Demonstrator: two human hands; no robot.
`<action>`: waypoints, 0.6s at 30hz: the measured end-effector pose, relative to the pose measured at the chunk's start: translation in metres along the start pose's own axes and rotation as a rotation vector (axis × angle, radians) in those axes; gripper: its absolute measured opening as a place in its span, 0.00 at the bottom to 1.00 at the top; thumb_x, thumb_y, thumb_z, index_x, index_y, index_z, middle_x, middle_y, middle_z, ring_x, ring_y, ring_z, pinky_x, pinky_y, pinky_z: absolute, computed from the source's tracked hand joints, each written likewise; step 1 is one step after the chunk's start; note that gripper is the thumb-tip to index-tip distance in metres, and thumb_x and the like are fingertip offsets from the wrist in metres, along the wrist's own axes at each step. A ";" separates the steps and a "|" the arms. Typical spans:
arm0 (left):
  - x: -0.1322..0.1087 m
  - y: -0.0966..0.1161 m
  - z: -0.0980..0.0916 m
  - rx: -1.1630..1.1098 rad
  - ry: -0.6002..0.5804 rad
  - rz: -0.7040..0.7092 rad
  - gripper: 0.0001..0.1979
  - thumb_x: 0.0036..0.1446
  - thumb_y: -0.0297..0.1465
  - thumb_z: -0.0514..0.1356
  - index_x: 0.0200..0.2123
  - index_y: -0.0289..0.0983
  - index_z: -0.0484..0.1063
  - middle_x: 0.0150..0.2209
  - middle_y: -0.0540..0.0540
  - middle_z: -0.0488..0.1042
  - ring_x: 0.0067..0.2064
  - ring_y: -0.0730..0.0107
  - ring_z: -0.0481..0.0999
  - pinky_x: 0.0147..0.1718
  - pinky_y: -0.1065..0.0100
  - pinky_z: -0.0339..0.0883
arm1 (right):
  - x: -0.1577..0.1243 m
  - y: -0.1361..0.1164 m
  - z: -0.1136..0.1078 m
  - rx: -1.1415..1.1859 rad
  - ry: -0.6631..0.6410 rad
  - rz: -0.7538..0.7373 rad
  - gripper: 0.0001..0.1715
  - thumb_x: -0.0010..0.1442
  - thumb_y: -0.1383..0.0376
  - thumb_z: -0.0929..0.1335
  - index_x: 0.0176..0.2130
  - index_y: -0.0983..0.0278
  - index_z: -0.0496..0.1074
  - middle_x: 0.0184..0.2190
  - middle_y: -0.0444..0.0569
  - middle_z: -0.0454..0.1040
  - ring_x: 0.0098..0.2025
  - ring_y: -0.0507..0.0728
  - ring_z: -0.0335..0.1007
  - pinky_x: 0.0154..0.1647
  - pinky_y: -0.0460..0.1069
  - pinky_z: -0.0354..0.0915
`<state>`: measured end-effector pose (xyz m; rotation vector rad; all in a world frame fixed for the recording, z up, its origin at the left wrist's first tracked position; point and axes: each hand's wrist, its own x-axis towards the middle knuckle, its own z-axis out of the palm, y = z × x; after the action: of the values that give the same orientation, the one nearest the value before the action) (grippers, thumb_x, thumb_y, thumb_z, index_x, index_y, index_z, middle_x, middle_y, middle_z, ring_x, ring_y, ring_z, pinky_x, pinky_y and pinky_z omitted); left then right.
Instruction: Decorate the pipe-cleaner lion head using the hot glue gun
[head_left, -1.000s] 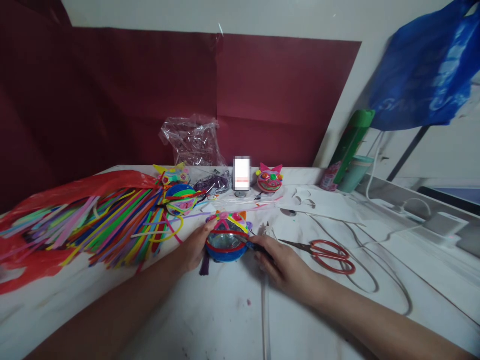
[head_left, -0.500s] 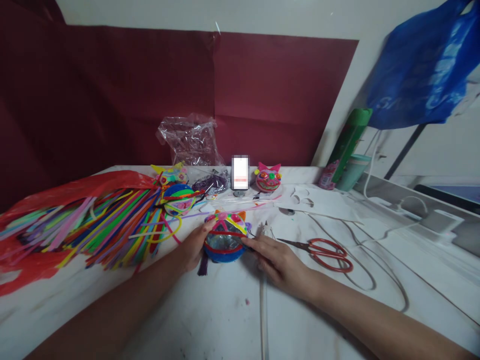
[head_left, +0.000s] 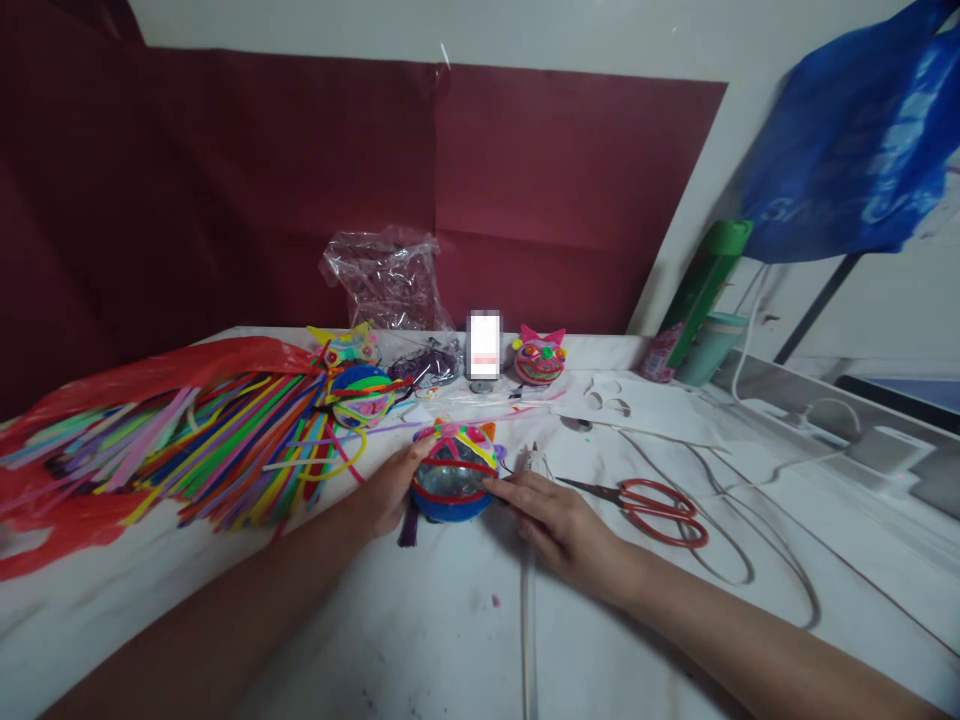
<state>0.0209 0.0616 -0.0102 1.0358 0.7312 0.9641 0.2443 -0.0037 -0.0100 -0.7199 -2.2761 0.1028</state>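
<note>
A round lion-head craft (head_left: 454, 508) stands in front of me, with a blue lower half, a red pipe-cleaner rim round its dark, shiny mouth and a pink and yellow face above. My left hand (head_left: 394, 485) is closed on its left side, thumb near the top. From the right, my right hand (head_left: 559, 520) has its fingertips at the right corner of the mouth; its thumb is hidden. A purple tassel (head_left: 409, 525) hangs at the craft's lower left. Just behind my right hand lies a white tool with a pointed tip (head_left: 534, 460).
Red-handled scissors (head_left: 660, 510) and loose cords (head_left: 739, 520) lie to the right. Many coloured pipe cleaners (head_left: 225, 440) spread over a red bag at left. Behind are a pink head (head_left: 540, 355), a blue-green ball craft (head_left: 364, 395), a blurred white-screened object (head_left: 484, 345) and clear plastic (head_left: 386, 280).
The view has shifted slightly, so everything sits a little further right. Both hands stay at the lion-head craft, with the right fingertips still at the mouth's corner.
</note>
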 end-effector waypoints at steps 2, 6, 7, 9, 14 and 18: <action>0.000 0.000 -0.001 0.000 0.029 0.010 0.24 0.52 0.44 0.64 0.47 0.35 0.76 0.43 0.41 0.82 0.48 0.53 0.79 0.49 0.60 0.70 | 0.000 -0.001 0.000 -0.006 0.000 0.024 0.28 0.65 0.74 0.59 0.62 0.61 0.62 0.39 0.53 0.75 0.39 0.55 0.74 0.39 0.49 0.74; 0.000 -0.001 -0.001 -0.022 0.016 0.013 0.23 0.52 0.44 0.64 0.47 0.37 0.76 0.44 0.41 0.82 0.48 0.53 0.80 0.48 0.60 0.70 | -0.001 -0.002 0.000 -0.021 -0.016 0.045 0.28 0.65 0.74 0.59 0.62 0.60 0.62 0.40 0.54 0.75 0.40 0.55 0.75 0.40 0.49 0.75; 0.000 -0.001 0.000 -0.025 0.010 0.010 0.22 0.53 0.44 0.64 0.47 0.36 0.77 0.43 0.41 0.82 0.47 0.53 0.80 0.48 0.59 0.71 | -0.002 -0.002 -0.001 -0.020 -0.025 0.047 0.28 0.65 0.74 0.59 0.63 0.60 0.62 0.41 0.54 0.75 0.41 0.55 0.75 0.40 0.49 0.75; 0.000 -0.002 0.000 -0.031 0.014 0.009 0.22 0.53 0.43 0.64 0.46 0.36 0.77 0.42 0.40 0.82 0.46 0.52 0.80 0.46 0.60 0.71 | -0.002 -0.003 -0.001 -0.024 -0.043 0.044 0.28 0.66 0.73 0.59 0.63 0.60 0.61 0.42 0.55 0.75 0.41 0.55 0.76 0.41 0.50 0.75; 0.001 -0.004 0.002 -0.044 0.024 0.022 0.22 0.54 0.41 0.64 0.50 0.36 0.75 0.43 0.40 0.82 0.45 0.53 0.81 0.45 0.60 0.72 | -0.003 -0.003 0.000 -0.065 -0.063 0.031 0.28 0.66 0.73 0.59 0.64 0.62 0.61 0.40 0.55 0.75 0.39 0.56 0.76 0.37 0.49 0.75; 0.001 -0.004 0.002 -0.013 0.053 0.005 0.22 0.54 0.42 0.63 0.48 0.35 0.76 0.43 0.40 0.82 0.44 0.54 0.81 0.43 0.61 0.73 | -0.004 -0.002 0.001 -0.056 -0.058 0.019 0.28 0.66 0.73 0.59 0.63 0.64 0.62 0.41 0.57 0.75 0.40 0.56 0.76 0.38 0.50 0.75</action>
<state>0.0242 0.0608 -0.0134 1.0045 0.7658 1.0023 0.2453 -0.0073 -0.0131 -0.7766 -2.3358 0.0703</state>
